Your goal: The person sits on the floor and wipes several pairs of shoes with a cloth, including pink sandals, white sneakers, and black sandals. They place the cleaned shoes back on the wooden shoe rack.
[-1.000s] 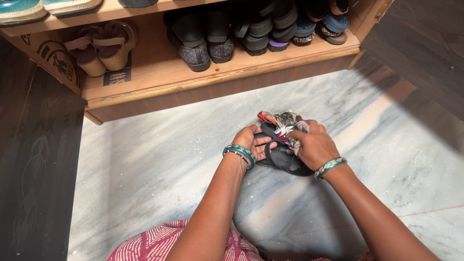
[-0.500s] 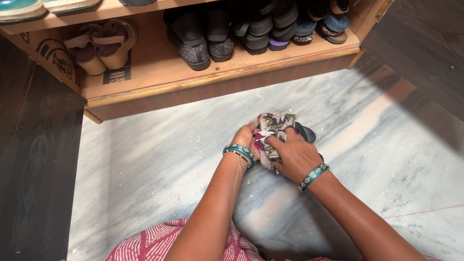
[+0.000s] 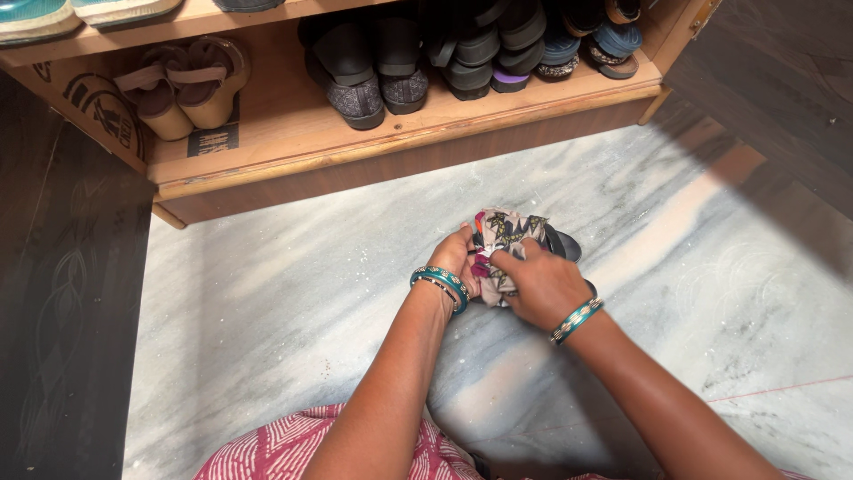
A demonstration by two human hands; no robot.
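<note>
Since half a second ago the right hand (image 3: 540, 283) has slid a little toward 12 o'clock over the patterned cloth (image 3: 503, 238), which now sits bunched tighter against the black sandal (image 3: 563, 244). Nearest the camera, at 6 o'clock, lies a red and white patterned garment (image 3: 293, 449), with both forearms reaching up from it across the grey-veined marble floor (image 3: 267, 302). Both hands wear teal bangles. At the frame's centre the left hand (image 3: 458, 260) grips the cloth and sandal from the 9 o'clock side, while the right hand presses down on the cloth from 4 o'clock, fingers closed on it. Only the sandal's dark end shows at 2 o'clock of the hands. Farther off, at 12 o'clock, a wooden shoe rack (image 3: 293, 142) holds tan wedge sandals (image 3: 182, 89) and dark shoes (image 3: 355, 76).
</note>
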